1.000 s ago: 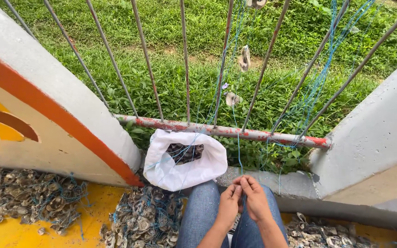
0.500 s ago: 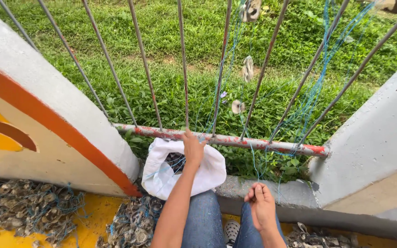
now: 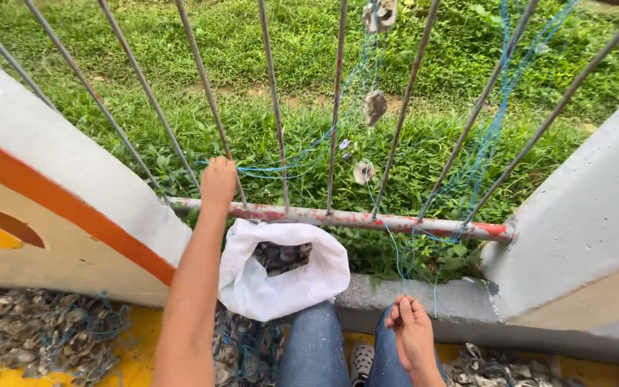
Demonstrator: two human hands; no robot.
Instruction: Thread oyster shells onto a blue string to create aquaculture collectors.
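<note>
My left hand (image 3: 218, 183) is stretched out to the metal railing, closed in a fist at one slanted bar (image 3: 209, 100). A thin blue string (image 3: 274, 170) runs from that fist to the right. The string carries a few flat shells (image 3: 375, 107) hanging between the bars. My right hand (image 3: 411, 330) rests low by my knee, fingers pinched together where another length of blue string (image 3: 398, 258) comes down from the rail. A white plastic bag (image 3: 252, 290) with dark shells inside lies open between my hands, below the rusty red bottom rail (image 3: 352, 218).
A white wall with an orange stripe (image 3: 59, 172) slopes on the left, and a grey concrete wall (image 3: 582, 222) on the right. Heaps of shells tangled in blue string (image 3: 30, 333) cover the yellow floor. Grass (image 3: 309, 50) lies beyond the railing.
My hands were together over my lap. The left arm has since reached forward over the bag and up to the railing bar. The right hand has stayed low by the knee.
</note>
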